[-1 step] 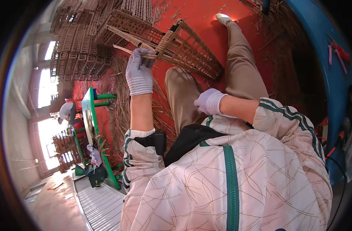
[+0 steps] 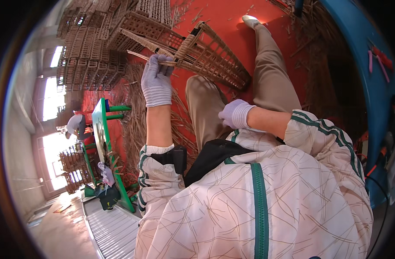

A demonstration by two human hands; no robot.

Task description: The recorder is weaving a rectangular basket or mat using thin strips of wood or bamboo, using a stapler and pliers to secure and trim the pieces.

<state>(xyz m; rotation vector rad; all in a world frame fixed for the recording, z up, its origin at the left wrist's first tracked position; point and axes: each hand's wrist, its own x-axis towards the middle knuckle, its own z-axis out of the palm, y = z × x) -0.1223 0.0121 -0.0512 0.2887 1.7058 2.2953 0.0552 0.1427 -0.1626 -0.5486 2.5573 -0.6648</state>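
Left hand is pinching cane at 11 o'clock (right hand curled, can't see inside), so the wicker basket could twist one-handed.

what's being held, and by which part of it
The left grip holds pale rods partway along, at the corner of the woven basket; whether the right grip holds anything cannot be told.
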